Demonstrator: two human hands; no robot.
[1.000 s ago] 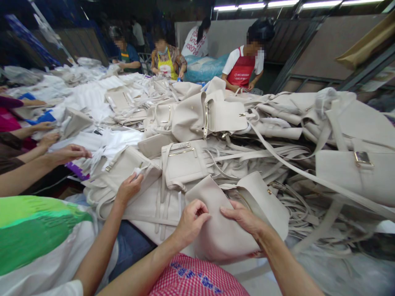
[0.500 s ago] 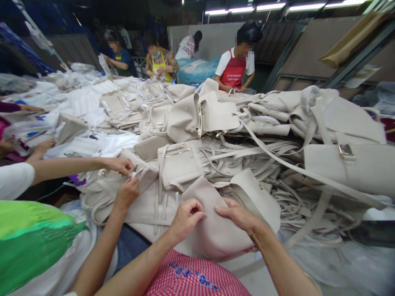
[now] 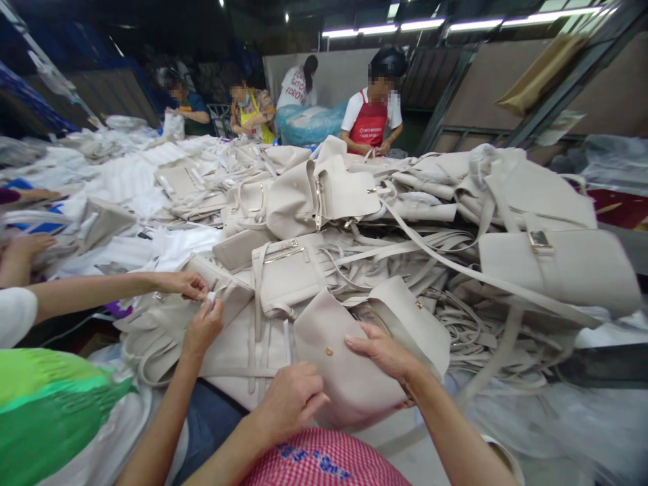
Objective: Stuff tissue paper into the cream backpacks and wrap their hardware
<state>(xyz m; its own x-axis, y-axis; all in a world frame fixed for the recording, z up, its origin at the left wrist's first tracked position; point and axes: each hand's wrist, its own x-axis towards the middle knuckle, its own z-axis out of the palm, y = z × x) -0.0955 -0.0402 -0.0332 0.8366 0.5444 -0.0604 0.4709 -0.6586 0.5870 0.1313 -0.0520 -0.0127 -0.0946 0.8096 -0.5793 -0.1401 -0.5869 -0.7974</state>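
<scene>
A beige bag lies tilted in front of me, its flap folded back and its mouth partly open. My right hand grips the edge of its body, thumb on the outer face and the other fingers partly hidden inside. A small gold-coloured stud shows on that face. My left hand is closed, knuckles up, just left of the bag and low over my red checked apron. Whatever its curled fingers may hold is hidden.
Piled beige bags and loose straps cover the table. Close on my left, a co-worker's hands pinch a small white piece. White wrapping lies further left. Another person in a red apron stands across the table.
My left hand has moved down and left, away from the bag's face, and turned knuckles up, uncovering the stud. My right hand keeps its hold. The view has shifted slightly.
</scene>
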